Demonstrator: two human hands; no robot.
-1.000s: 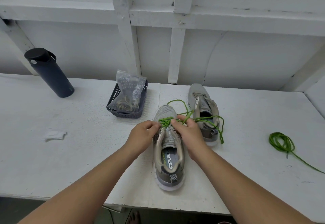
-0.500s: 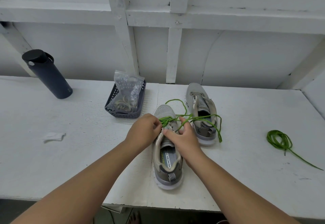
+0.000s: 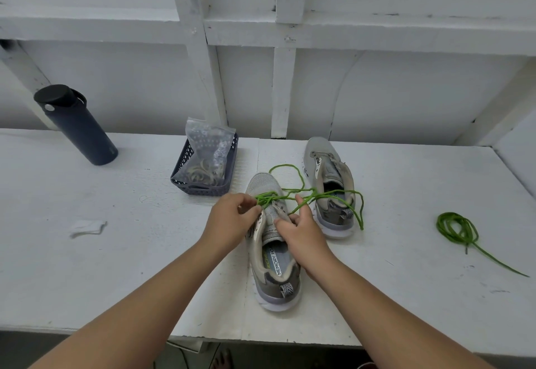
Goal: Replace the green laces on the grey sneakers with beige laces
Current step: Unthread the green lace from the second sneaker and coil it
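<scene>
Head view showed the left hand point(image 3: 232, 218) pinching the green lace point(image 3: 293, 194) at the near grey sneaker point(image 3: 271, 241) on the bench; the right hand point(image 3: 301, 229) gripped its tongue. Unlacing looked underway; next, draw the lace free of the lowest eyelets.

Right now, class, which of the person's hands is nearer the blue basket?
Left. The left hand sits just below the blue basket; the right hand lies farther right, across the near sneaker.

Right hand point(image 3: 301, 231) lower on sneaker point(image 3: 271, 241)
</scene>
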